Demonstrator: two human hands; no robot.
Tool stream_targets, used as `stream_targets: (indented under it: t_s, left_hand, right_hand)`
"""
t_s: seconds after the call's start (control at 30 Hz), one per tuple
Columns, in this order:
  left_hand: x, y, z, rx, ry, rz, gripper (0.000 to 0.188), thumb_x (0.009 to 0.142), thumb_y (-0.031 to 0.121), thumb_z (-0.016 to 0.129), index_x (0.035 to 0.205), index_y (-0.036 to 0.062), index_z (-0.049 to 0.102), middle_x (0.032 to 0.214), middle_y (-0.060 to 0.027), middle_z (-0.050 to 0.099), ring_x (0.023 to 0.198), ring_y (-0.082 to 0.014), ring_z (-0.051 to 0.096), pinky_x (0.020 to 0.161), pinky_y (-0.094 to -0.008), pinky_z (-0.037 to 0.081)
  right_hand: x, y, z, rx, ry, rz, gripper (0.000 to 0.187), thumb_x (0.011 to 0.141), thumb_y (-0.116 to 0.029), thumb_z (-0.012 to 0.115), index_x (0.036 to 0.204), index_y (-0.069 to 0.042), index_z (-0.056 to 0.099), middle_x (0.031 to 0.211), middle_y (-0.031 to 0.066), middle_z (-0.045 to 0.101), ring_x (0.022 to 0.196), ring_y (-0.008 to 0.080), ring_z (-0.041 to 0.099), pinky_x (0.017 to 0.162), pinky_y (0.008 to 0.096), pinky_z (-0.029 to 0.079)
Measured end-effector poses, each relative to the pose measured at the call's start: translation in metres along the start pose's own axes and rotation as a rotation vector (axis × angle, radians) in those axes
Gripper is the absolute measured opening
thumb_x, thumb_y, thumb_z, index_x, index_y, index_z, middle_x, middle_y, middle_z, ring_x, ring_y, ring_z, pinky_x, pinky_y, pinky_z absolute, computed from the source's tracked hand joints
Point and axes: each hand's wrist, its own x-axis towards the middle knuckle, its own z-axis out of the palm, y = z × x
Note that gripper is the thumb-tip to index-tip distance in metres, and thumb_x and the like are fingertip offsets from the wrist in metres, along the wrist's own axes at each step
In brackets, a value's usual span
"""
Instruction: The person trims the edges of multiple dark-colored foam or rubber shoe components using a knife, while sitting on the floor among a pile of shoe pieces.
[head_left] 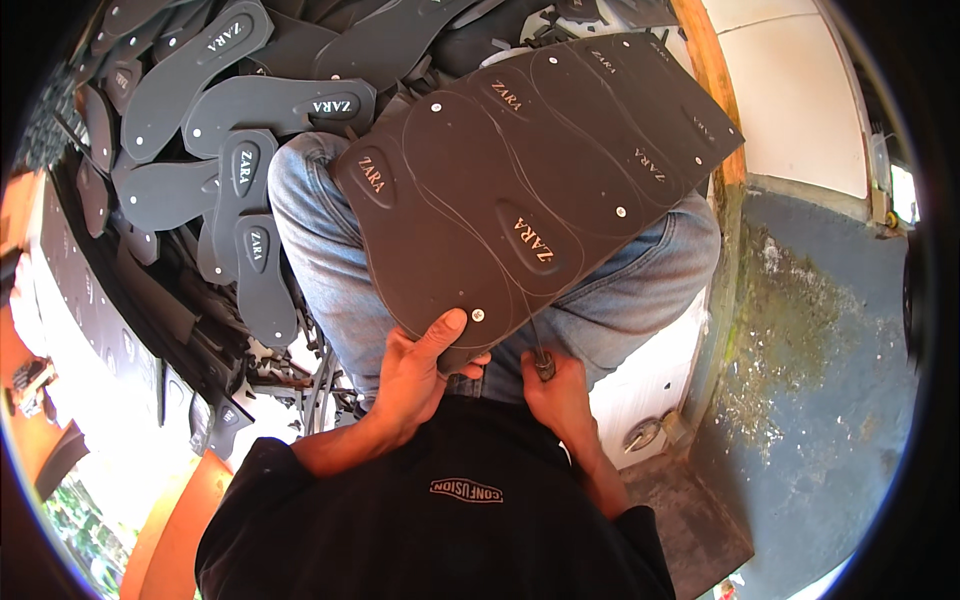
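Observation:
Across my lap lies a black foam sheet (pixel 470 150) marked with several sandal-sole outlines, raised oval pads and small white dots. My left hand (pixel 412 372) grips its near corner, thumb on top beside a white dot and fingers curled underneath. In my right hand (pixel 562 396) is a hand tool with a dark handle (pixel 544 366), the fist closed around it. Its thin shaft points up to the sheet's near edge, along a line between two outlines. Whether the tip is in the foam, I cannot tell.
Loose black soles (pixel 252 108) pile up at the far left, beside my bent knee in jeans (pixel 320 230). An orange wooden edge (pixel 707 60) runs past the sheet's far right corner. On the right is a blue-grey floor (pixel 830 400) with a mossy stain. A round metal piece (pixel 642 434) lies nearby.

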Motion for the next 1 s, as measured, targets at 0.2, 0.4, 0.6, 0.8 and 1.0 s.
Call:
stream_targets:
  t_s: [0.2,0.4,0.6,0.8,1.0]
  left_hand:
    - [0.002,0.0,-0.003,-0.001,-0.019,0.002,0.026,0.088,0.02,0.061,0.102,-0.0017,0.059,0.084,-0.0131,0.065,0.065,-0.0198,0.065,0.051,-0.0254,0.054]
    - [0.004,-0.002,-0.008,-0.03,-0.043,0.001,0.027,0.087,0.02,0.063,0.101,-0.002,0.058,0.084,-0.0134,0.065,0.063,-0.0202,0.064,0.049,-0.0255,0.053]
    - [0.007,-0.002,-0.01,-0.079,-0.077,0.018,0.029,0.085,0.021,0.065,0.1,-0.0024,0.059,0.083,-0.0139,0.064,0.062,-0.0211,0.064,0.048,-0.0259,0.053]
    - [0.008,-0.002,-0.012,-0.088,-0.083,0.013,0.029,0.085,0.022,0.065,0.099,-0.0029,0.059,0.082,-0.0143,0.064,0.061,-0.0208,0.064,0.048,-0.026,0.053]
    - [0.009,-0.002,-0.015,-0.109,-0.088,0.002,0.027,0.085,0.021,0.065,0.098,-0.0027,0.059,0.08,-0.0143,0.064,0.061,-0.0209,0.063,0.047,-0.0265,0.052]
  right_hand:
    - [0.013,-0.003,0.001,-0.058,-0.034,-0.013,0.029,0.082,-0.016,0.059,0.063,0.004,0.053,0.05,0.0184,0.049,0.043,0.0273,0.047,0.047,0.0402,0.036]
    - [0.026,-0.01,0.006,-0.085,-0.024,-0.013,0.024,0.08,-0.014,0.059,0.065,0.005,0.055,0.055,0.0225,0.053,0.052,0.0388,0.055,0.051,0.0427,0.04]
    - [0.043,-0.018,0.01,-0.078,-0.082,0.025,0.018,0.073,-0.014,0.061,0.07,0.004,0.06,0.066,0.0259,0.058,0.069,0.0457,0.058,0.062,0.0488,0.046]
    - [0.056,-0.026,0.011,-0.089,-0.124,-0.116,0.026,0.073,-0.01,0.065,0.096,0.002,0.06,0.09,0.0217,0.064,0.091,0.0402,0.059,0.079,0.0416,0.046]
    - [0.071,-0.027,0.009,-0.082,-0.129,-0.344,0.031,0.075,-0.014,0.065,0.103,-0.002,0.06,0.101,0.02,0.062,0.094,0.0384,0.059,0.079,0.0436,0.047]
